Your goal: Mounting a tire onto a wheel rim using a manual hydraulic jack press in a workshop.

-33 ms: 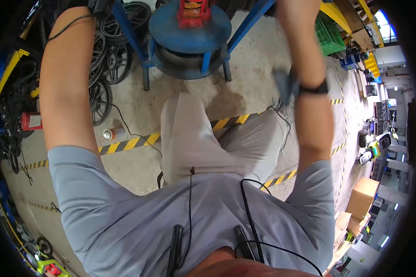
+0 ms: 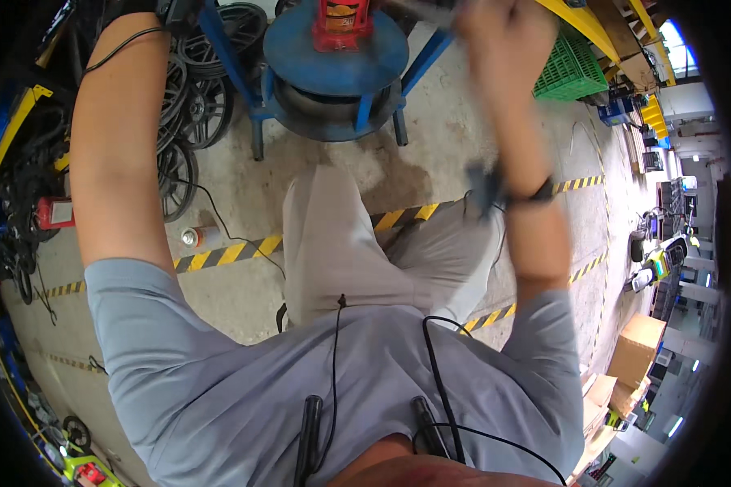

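My left forearm reaches up the left side, a black strap and cable at its wrist. The left hand lies beyond the top edge. Blurred by motion, my right hand is raised at the upper right, looking closed. A smeared greyish rod runs leftward from it; its kind cannot be made out. A dark band circles the right wrist, with a blurred dark device beside it. To the left of that hand, a red bottle jack stands on the round blue plate of a metal stand.
Black spoked wheels are piled left of the stand. A spray can lies on the floor near a black cable and yellow-black striped tape. A green crate stands at the upper right, cardboard boxes at the lower right.
My right hand and forearm have swung left and slightly down, bringing the greyish rod into view at the top. My left arm has hardly moved.
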A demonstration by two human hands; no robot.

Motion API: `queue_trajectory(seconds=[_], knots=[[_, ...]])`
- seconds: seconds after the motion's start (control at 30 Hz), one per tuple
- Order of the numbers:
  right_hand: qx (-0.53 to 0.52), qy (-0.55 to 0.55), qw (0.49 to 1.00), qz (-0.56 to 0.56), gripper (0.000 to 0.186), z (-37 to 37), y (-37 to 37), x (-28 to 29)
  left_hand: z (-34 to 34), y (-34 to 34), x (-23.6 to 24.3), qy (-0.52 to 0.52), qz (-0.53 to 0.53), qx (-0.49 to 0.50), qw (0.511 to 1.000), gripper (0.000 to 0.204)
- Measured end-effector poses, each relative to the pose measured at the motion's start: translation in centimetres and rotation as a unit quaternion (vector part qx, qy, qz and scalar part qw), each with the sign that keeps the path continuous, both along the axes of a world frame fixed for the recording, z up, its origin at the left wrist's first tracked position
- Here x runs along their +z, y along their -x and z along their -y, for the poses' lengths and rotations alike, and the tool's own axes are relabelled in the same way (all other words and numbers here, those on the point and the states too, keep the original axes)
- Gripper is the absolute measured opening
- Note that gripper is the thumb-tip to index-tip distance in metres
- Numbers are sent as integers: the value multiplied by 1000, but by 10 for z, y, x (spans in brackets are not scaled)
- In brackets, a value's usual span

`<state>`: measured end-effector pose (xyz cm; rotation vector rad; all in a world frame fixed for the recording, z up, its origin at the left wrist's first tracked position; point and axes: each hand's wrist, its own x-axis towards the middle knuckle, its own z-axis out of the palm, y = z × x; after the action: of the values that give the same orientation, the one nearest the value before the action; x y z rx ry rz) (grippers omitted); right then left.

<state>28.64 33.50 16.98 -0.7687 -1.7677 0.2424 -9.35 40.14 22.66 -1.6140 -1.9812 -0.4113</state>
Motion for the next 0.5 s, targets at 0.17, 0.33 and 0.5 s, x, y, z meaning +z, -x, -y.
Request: queue_trajectory(seconds=[0.17, 0.33, 0.5], knots=[[170, -129, 971, 110, 29, 73, -45, -194, -7, -16, 9, 12, 12, -26, 1000, 70], [23, -57, 991, 116, 26, 34, -7, -39, 4, 2, 0, 17, 21, -1, 1000, 71], [-14, 84, 994, -62, 14, -25, 11, 74, -2, -1, -3, 14, 11, -3, 1000, 70]])
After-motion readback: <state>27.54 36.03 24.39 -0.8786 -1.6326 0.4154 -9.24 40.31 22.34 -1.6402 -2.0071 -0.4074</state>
